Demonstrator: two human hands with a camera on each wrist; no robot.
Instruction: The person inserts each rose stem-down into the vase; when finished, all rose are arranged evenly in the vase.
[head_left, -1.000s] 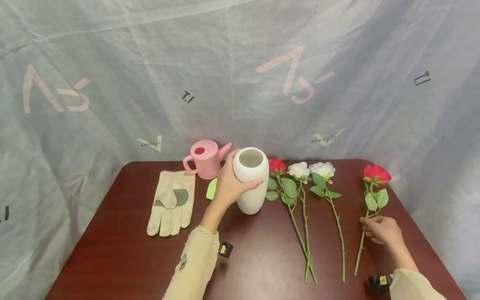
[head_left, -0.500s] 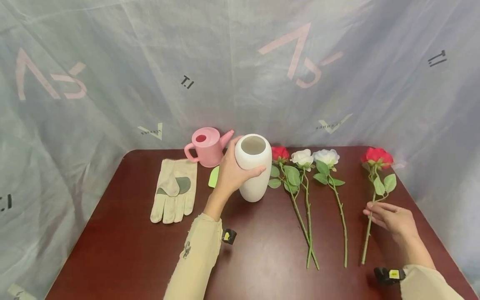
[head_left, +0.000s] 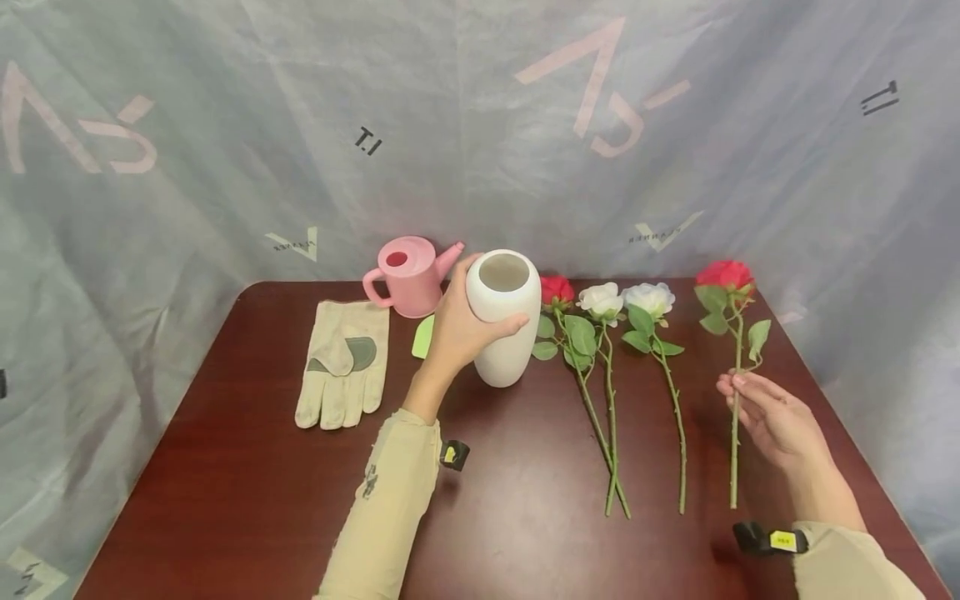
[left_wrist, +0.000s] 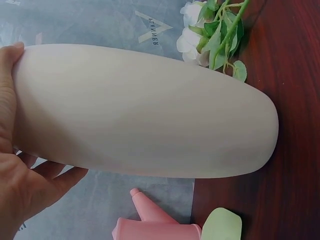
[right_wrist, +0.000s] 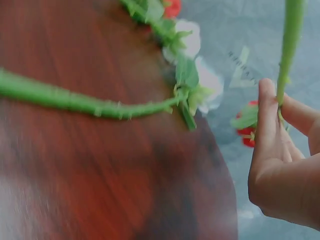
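Note:
A tall white vase [head_left: 510, 346] stands at the middle of the table, its round mouth facing up. My left hand [head_left: 461, 329] grips it near the top, thumb across the front; the left wrist view shows the vase [left_wrist: 150, 112] filling the frame. At the right, my right hand [head_left: 776, 421] pinches the green stem of a red rose [head_left: 726, 279] between thumb and fingers. This rose is held upright, its stem end over the table. In the right wrist view the pinched stem [right_wrist: 291, 40] runs up from the fingertips, with the red bloom partly hidden behind the hand.
Between vase and right hand lie another red rose [head_left: 557, 292], a white rose [head_left: 600, 302] and a pale bluish-white rose [head_left: 649, 300], the first two with crossed stems. Left of the vase are a pink watering can [head_left: 411, 283], a light green piece [head_left: 423, 337] and a work glove [head_left: 341, 367].
My right hand has lifted the red rose off the table, bringing it more upright and its bloom slightly left. The left hand keeps its hold on the vase. The head view has tilted.

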